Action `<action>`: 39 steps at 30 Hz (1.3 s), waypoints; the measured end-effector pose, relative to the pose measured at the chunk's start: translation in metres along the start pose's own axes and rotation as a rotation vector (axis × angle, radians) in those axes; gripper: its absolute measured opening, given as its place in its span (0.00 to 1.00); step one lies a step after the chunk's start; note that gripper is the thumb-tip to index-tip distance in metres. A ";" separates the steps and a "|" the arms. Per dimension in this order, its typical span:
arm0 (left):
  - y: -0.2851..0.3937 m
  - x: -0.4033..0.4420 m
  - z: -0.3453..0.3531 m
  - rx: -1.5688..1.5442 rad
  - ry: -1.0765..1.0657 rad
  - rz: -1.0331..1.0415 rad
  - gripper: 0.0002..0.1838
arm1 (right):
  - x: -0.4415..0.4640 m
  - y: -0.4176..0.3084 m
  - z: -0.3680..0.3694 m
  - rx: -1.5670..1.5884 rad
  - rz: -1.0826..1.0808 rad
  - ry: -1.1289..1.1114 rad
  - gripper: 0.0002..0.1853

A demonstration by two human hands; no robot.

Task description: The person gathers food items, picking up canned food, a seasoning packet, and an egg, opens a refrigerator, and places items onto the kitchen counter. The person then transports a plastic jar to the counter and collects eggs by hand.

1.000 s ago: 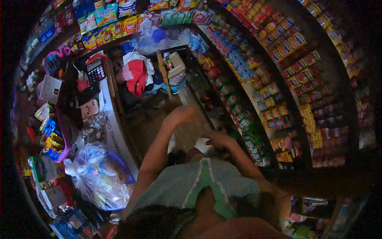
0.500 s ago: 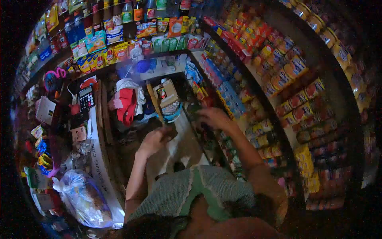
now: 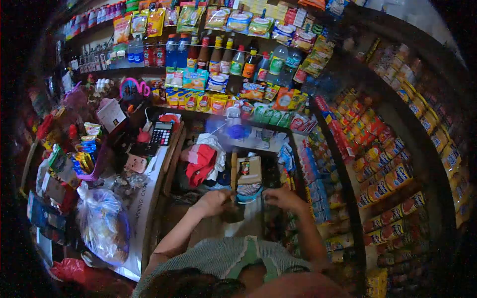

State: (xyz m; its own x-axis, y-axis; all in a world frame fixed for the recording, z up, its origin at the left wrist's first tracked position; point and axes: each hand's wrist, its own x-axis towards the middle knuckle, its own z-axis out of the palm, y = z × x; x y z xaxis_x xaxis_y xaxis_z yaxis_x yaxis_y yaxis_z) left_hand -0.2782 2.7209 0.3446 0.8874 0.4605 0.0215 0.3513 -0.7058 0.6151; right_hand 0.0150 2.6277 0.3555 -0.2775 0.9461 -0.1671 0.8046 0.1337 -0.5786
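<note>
My left hand [image 3: 214, 202] is in the middle, fingers curled, close to the lower end of a wooden stick [image 3: 233, 169]. Whatever its fingers hold, if anything, is hidden in shadow. My right hand [image 3: 285, 198] is just right of a light-blue basin [image 3: 249, 197], its fingers bent loosely and apart, with nothing visible in them. Between and beyond my hands, an open cardboard box [image 3: 254, 170] sits at the basin, beside the stick. A red and white cloth [image 3: 201, 166] lies in a heap to the left of the stick.
Shelves of packets and bottles [image 3: 216, 57] rise ahead; rows of packs [image 3: 387, 186] line the right. To the left, a counter holds a calculator [image 3: 161, 133], a purple basket [image 3: 94, 171] of sachets and a filled clear plastic bag [image 3: 104, 223]. A purple fan-like object [image 3: 236, 130] stands ahead.
The view has tilted up and shifted left, showing more shelves and counter. Both hands now appear lower in view, and the right hand is nearer the basin's right side.
</note>
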 end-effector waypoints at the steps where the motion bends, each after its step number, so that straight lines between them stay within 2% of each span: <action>1: -0.009 -0.010 0.002 0.081 0.164 0.064 0.22 | 0.006 -0.002 -0.005 -0.049 -0.002 0.033 0.21; 6: -0.037 -0.040 0.000 0.054 0.222 -0.025 0.21 | 0.048 -0.038 -0.005 -0.141 -0.113 0.138 0.19; 7: -0.041 -0.046 0.000 0.065 0.242 -0.041 0.21 | 0.064 -0.036 0.005 -0.047 -0.196 0.096 0.20; 11: -0.068 -0.073 -0.002 0.005 0.300 -0.033 0.22 | 0.107 -0.076 0.031 -0.111 -0.134 -0.152 0.21; 14: -0.080 -0.091 -0.003 -0.037 0.277 -0.084 0.23 | 0.122 -0.069 0.042 -0.038 -0.281 -0.019 0.21; 15: -0.059 -0.098 -0.017 -0.085 0.252 -0.236 0.22 | 0.109 -0.084 0.024 -0.111 -0.204 0.088 0.20; 16: -0.066 -0.098 -0.013 -0.084 0.251 -0.189 0.22 | 0.099 -0.098 0.002 -0.188 -0.128 0.184 0.20; 18: -0.080 -0.103 -0.001 -0.097 0.281 -0.125 0.22 | 0.084 -0.071 -0.031 -0.210 -0.019 0.447 0.16; 19: -0.073 -0.104 0.000 -0.078 0.237 -0.196 0.21 | 0.068 -0.070 -0.050 -0.240 0.093 0.597 0.14; 20: -0.070 -0.101 0.005 -0.226 0.204 -0.288 0.21 | 0.051 -0.068 -0.071 -0.274 0.200 0.744 0.14; 21: -0.067 -0.099 0.009 -0.371 0.174 -0.382 0.21 | 0.041 -0.042 -0.093 -0.303 0.211 0.824 0.15; 23: -0.061 -0.094 0.016 -0.356 0.137 -0.366 0.22 | 0.015 -0.003 -0.141 -0.412 0.246 1.018 0.16; 24: -0.056 -0.091 0.018 -0.202 0.132 -0.254 0.22 | 0.001 0.006 -0.166 -0.495 0.271 1.130 0.16; 25: -0.052 -0.089 0.022 -0.049 0.129 -0.142 0.23 | -0.010 0.013 -0.192 -0.534 0.405 1.173 0.17; 26: -0.047 -0.086 0.027 -0.034 0.101 -0.178 0.23 | -0.020 0.024 -0.219 -0.572 0.538 1.213 0.17; 28: -0.037 -0.077 0.035 -0.007 0.055 -0.251 0.23 | -0.039 0.063 -0.270 -0.835 0.626 1.275 0.16; 30: -0.014 -0.071 0.034 0.013 0.015 -0.342 0.23 | -0.051 0.121 -0.324 -0.864 0.698 1.392 0.17; 33: -0.003 -0.062 0.053 -0.061 0.015 -0.434 0.23 | -0.076 0.191 -0.390 -1.221 0.570 1.419 0.19; 36: -0.005 -0.059 0.089 -0.191 0.031 -0.500 0.24 | -0.078 0.221 -0.428 -1.362 0.536 1.377 0.20; 39: -0.002 -0.052 0.111 -0.161 0.085 -0.422 0.23 | -0.072 0.222 -0.447 -1.363 0.532 1.381 0.20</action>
State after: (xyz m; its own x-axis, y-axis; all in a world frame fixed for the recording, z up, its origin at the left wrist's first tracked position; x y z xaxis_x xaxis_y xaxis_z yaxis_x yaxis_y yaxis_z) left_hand -0.2913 2.6386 0.2552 0.6470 0.7367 -0.1968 0.6197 -0.3576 0.6987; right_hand 0.4484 2.7208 0.5959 0.0556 0.4176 0.9069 0.6335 -0.7168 0.2912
